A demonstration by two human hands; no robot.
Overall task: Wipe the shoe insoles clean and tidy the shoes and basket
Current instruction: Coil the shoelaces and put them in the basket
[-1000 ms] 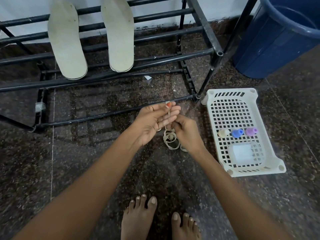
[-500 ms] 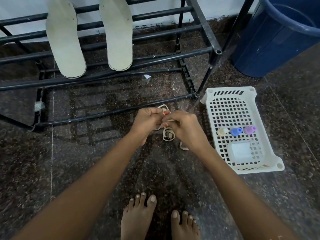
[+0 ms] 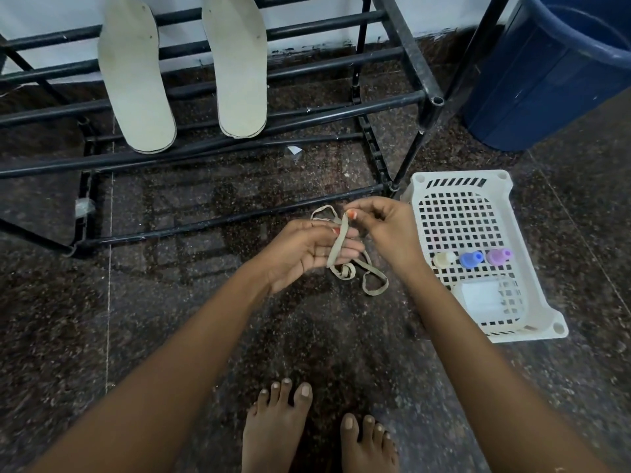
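Head view: two pale insoles (image 3: pixel 136 83) lie on the black shoe rack (image 3: pixel 403 39), apparently finished. The right hand (image 3: pixel 386 230) pinches a beige shoelace (image 3: pixel 336 249) in its fingers. The lace drapes over the left hand (image 3: pixel 304 256), whose fingers lie flat. The white basket (image 3: pixel 461 177) sits beside them on the floor. Tidying seems unfinished.

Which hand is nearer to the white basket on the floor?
Right. The right hand, its fingers pinching the lace, is just beside the basket; the left hand is farther away, on the lace's other side.
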